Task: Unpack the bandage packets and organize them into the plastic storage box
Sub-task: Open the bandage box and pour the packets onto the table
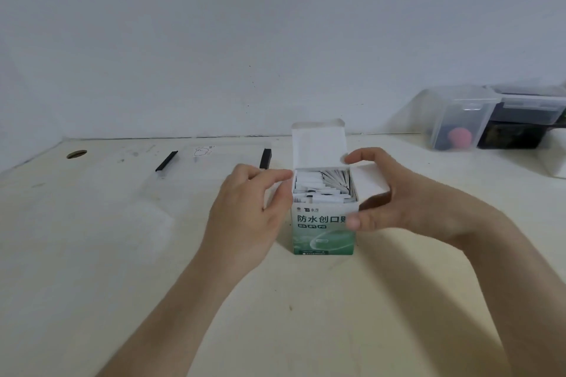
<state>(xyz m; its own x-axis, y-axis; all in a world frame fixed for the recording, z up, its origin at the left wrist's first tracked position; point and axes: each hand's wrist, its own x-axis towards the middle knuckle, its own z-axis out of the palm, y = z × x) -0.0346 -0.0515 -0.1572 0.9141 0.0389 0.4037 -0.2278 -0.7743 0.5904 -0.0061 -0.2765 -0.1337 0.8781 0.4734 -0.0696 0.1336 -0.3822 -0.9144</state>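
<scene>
While our right hand (398, 193) clasps the bandage carton (321, 236) at the tabletop's (92, 254) middle, thumb on its front and fingers round its right side, our left hand (245, 211) curls at the left rim; whether it pinches a flap we cannot tell. The packets (321, 187) stand upright in the open mouth, just right of the left fingertips. The plastic storage box (459, 119) sits by the far right edge.
</scene>
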